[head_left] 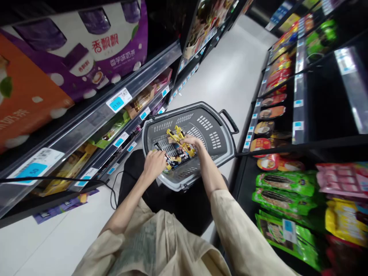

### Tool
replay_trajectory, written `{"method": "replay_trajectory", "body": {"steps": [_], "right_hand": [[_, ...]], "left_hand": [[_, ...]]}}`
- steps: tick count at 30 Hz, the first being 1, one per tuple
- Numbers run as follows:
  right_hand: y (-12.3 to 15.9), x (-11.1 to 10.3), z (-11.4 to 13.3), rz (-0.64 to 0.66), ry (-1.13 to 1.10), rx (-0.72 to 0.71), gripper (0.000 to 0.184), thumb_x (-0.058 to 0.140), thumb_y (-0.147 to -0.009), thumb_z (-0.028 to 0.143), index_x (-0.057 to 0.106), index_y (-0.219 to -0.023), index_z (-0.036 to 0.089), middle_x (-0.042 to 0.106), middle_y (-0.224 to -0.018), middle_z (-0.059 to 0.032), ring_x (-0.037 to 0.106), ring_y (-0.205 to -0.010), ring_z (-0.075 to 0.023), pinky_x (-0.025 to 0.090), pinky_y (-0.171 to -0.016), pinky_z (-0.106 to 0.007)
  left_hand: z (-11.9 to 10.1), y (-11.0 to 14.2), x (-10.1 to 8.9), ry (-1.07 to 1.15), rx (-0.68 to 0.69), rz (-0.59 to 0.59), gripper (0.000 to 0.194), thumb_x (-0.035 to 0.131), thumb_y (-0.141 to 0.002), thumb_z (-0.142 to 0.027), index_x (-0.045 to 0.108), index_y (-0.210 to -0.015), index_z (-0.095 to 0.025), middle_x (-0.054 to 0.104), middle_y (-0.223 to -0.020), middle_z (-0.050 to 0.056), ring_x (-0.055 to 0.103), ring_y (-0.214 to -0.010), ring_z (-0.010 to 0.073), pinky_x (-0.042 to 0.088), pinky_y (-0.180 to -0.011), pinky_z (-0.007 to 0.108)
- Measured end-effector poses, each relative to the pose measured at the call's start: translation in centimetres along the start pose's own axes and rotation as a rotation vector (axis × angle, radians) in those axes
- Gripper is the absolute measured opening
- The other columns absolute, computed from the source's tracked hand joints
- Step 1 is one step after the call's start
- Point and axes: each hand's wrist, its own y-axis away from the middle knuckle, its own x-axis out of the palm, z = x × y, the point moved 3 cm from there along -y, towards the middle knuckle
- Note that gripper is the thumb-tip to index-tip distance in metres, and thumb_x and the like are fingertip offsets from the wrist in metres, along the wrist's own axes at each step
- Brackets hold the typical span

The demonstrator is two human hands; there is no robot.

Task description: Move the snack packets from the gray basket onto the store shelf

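A grey shopping basket (212,119) with slotted walls sits before my knees. My right hand (194,142) is inside it, with fingers closed around small yellow packets (177,133) that stick up past the fingertips. My left hand (155,164) is at the basket's near left side, its fingers curled inward. Small dark and coloured bits show by those fingertips, but what they hold is too small to tell. More small yellow and dark packets (175,159) lie at the bottom of the basket, partly covered by my hands.
Shelves with price tags (117,100) rise close on the left, holding a large purple milk tea pack (115,46). Low shelves on the right carry green snack bags (284,184) and round-lidded tubs (264,128). A pale floor aisle (227,65) runs ahead. A black cable (57,178) crosses at left.
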Motion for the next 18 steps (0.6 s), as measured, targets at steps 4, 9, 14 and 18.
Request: {"method": "replay_trajectory", "body": {"steps": [4,9,14,18], "right_hand": [[2.7,-1.0,0.4,0.078,-0.104,-0.103,0.028,0.067,-0.079,0.024,0.063,-0.103,0.011,0.07,-0.078,-0.0033,0.065,-0.067,-0.016,0.054,-0.067,-0.029],[5.4,1.0,1.9,-0.312,-0.031,-0.461,0.038,0.062,-0.071,0.028,0.058,-0.106,0.015,0.068,-0.096,-0.0051,0.062,-0.087,-0.0184,0.053,-0.085,-0.033],[6.2,3.0,3.1,-0.324,0.034,-0.522,0.041,0.068,-0.078,0.047,0.058,-0.103,0.017,0.065,-0.095,-0.0045,0.058,-0.086,-0.0183,0.051,-0.088,-0.033],[5.9,2.7,2.9,-0.207,-0.425,-0.435,0.058,0.065,-0.082,0.065,0.058,-0.115,0.018,0.069,-0.105,-0.006,0.064,-0.089,-0.017,0.054,-0.084,-0.03]], "left_hand": [[-0.1,-4.6,0.6,0.454,-0.216,0.012,0.026,0.057,-0.099,-0.026,0.065,-0.121,-0.016,0.074,-0.115,0.014,0.072,-0.102,0.0258,0.053,-0.094,0.039],[-0.5,-10.6,2.4,1.223,-0.495,0.027,0.049,0.074,-0.09,-0.047,0.057,-0.124,-0.016,0.068,-0.123,0.016,0.073,-0.086,0.021,0.059,-0.068,0.031],[0.5,-11.9,2.8,1.323,-0.531,-0.238,0.042,0.078,-0.083,-0.04,0.064,-0.114,-0.016,0.073,-0.104,0.011,0.07,-0.092,0.0229,0.057,-0.072,0.028],[0.7,-11.8,2.4,1.594,-0.526,-0.162,0.049,0.064,-0.082,-0.03,0.061,-0.128,-0.013,0.07,-0.091,0.007,0.068,-0.082,0.02,0.056,-0.074,0.031]]}}
